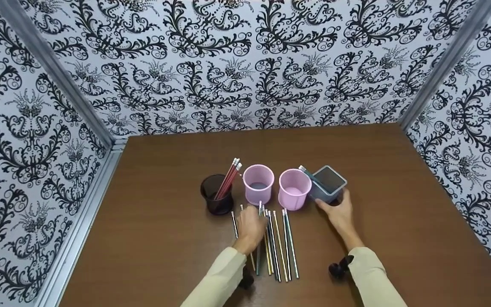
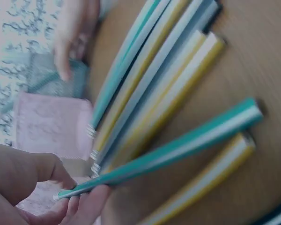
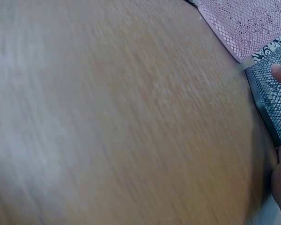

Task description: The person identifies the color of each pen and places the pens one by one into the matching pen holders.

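Note:
My left hand (image 1: 250, 226) is over a row of striped pencils (image 1: 278, 245) lying on the table. In the left wrist view, its thumb and fingers pinch a green-and-white pencil (image 2: 178, 150) near one end. A yellow-and-white pencil (image 2: 201, 180) lies just beside that one. To the right, my right hand (image 1: 341, 213) holds a grey square mesh pencil holder (image 1: 319, 195), thumb and fingers on its sides. The holder looks tilted, and a teal pencil (image 1: 309, 175) leans inside it. The right wrist view catches only the holder's mesh side (image 3: 271, 93) and some fingertips.
Two pink mesh cups (image 1: 257, 197) (image 1: 292, 201) stand behind the row. Left of them is a black mesh cup (image 1: 220, 207) with red pencils (image 1: 229, 181). The brown table (image 1: 164, 238) meets patterned walls (image 1: 245, 76) at the back and sides.

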`<state>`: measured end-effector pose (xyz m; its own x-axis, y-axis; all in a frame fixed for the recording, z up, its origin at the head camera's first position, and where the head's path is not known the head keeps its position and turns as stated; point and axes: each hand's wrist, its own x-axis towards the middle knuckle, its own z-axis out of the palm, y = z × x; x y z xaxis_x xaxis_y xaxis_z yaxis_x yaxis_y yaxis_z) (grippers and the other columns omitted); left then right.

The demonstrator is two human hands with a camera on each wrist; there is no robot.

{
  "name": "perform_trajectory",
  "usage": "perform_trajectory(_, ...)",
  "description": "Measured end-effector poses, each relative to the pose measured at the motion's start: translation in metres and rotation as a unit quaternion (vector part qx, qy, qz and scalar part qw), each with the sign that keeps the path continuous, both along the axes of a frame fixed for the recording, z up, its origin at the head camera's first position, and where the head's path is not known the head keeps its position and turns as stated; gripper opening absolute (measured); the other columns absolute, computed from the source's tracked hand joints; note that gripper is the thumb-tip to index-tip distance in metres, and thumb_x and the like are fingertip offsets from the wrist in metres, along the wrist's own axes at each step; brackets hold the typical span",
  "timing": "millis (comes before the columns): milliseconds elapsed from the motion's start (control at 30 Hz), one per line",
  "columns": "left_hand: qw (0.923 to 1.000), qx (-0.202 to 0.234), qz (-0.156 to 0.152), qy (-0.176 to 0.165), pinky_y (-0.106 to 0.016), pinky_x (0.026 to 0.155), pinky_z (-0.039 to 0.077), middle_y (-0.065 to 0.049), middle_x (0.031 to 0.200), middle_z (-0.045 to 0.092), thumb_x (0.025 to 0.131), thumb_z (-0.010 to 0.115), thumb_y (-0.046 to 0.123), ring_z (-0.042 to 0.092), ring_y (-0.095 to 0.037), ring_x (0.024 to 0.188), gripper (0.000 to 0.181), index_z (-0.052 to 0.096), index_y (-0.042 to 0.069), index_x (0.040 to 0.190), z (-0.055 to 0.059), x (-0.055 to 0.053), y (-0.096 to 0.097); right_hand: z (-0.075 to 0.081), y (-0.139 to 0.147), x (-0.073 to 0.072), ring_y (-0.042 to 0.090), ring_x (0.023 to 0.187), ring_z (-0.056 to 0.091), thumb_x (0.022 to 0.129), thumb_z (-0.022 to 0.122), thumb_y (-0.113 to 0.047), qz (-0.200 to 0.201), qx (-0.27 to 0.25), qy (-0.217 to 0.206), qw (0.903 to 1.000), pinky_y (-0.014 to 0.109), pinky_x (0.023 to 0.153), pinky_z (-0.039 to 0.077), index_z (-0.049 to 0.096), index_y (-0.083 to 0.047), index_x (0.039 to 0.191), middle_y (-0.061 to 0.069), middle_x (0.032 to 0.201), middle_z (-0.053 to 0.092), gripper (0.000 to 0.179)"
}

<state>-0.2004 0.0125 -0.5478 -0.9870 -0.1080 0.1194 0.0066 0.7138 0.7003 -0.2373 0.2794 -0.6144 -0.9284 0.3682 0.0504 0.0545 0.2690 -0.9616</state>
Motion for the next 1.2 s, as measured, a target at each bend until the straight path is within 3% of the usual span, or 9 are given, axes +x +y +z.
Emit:
perform_trajectory(167,0.9994,0.017,-0.025,-0.016,-0.038,0.054,0.042,0.001,0.063,0.048,0.073,0.071,0.009,0.047,-0.019,0.060,0.030,0.044,0.017,0.063,0.015,0.004,0.002,0.001,-0.001,0.000,0.034,0.139,0.042,0.080,0.083,-0.013,0.003,0.004,0.002,1.0000,0.044,0.119,0.029,0.032,0.001,0.148,0.025,0.148,0.046,0.086)
perform_trajectory(300,0.9992,0.002,-0.040,-0.006,-0.038,0.054,0.044,0.000,0.062,0.051,0.074,0.071,0.009,0.050,-0.018,0.059,0.024,0.049,0.014,0.066,0.028,0.004,0.010,0.001,-0.001,0.001,0.034,0.139,0.042,0.080,0.083,-0.013,0.004,-0.005,0.005,1.0000,0.044,0.119,0.030,0.032,0.001,0.149,0.024,0.148,0.046,0.087)
perform_trajectory(467,0.9981,0.012,-0.060,0.001,-0.043,0.059,0.049,-0.006,0.070,0.061,0.071,0.069,0.007,0.059,-0.023,0.064,0.020,0.052,0.009,0.082,0.052,-0.003,0.022,0.000,-0.001,0.001,0.033,0.138,0.043,0.079,0.083,-0.011,0.001,-0.003,0.008,1.0000,0.043,0.119,0.030,0.032,0.002,0.148,0.024,0.147,0.047,0.087)
perform_trajectory(633,0.9953,0.060,-0.076,0.006,-0.035,0.060,0.046,0.001,0.071,0.051,0.073,0.068,0.007,0.048,-0.017,0.066,0.015,0.056,0.007,0.082,0.080,-0.015,0.032,-0.002,0.000,0.000,0.034,0.138,0.043,0.078,0.083,-0.009,-0.006,0.001,0.011,0.9999,0.043,0.120,0.029,0.033,0.002,0.148,0.025,0.147,0.047,0.087)
perform_trajectory(800,0.9913,0.111,-0.066,0.025,-0.031,0.060,0.045,0.002,0.072,0.054,0.078,0.066,0.009,0.050,-0.015,0.067,0.015,0.057,0.006,0.090,0.100,-0.027,0.045,-0.003,0.001,-0.001,0.035,0.138,0.043,0.077,0.083,-0.007,-0.008,0.000,0.015,0.9999,0.043,0.119,0.030,0.033,0.002,0.148,0.026,0.146,0.047,0.087)
perform_trajectory(900,0.9846,0.159,-0.059,0.045,-0.028,0.064,0.045,0.002,0.076,0.055,0.080,0.065,0.008,0.052,-0.013,0.070,0.019,0.053,0.008,0.095,0.109,-0.032,0.054,-0.003,0.000,-0.002,0.034,0.137,0.044,0.077,0.083,-0.007,-0.004,-0.004,0.015,0.9999,0.041,0.117,0.031,0.033,0.003,0.148,0.026,0.145,0.048,0.087)
perform_trajectory(1000,0.9786,0.191,-0.048,0.059,-0.027,0.067,0.045,0.002,0.080,0.056,0.082,0.064,0.009,0.052,-0.012,0.073,0.019,0.051,0.010,0.095,0.116,-0.035,0.062,0.002,-0.002,0.001,0.034,0.135,0.045,0.077,0.083,-0.005,-0.001,-0.018,0.017,0.9997,0.041,0.116,0.032,0.032,0.005,0.147,0.027,0.144,0.048,0.087)
perform_trajectory(1200,0.9697,0.238,-0.014,0.053,-0.030,0.073,0.048,-0.001,0.085,0.061,0.085,0.061,0.015,0.056,-0.015,0.078,0.018,0.051,0.012,0.100,0.120,-0.044,0.072,0.006,-0.004,0.003,0.035,0.134,0.046,0.077,0.082,-0.001,-0.006,-0.027,0.018,0.9995,0.041,0.115,0.033,0.034,0.006,0.146,0.029,0.143,0.049,0.084)
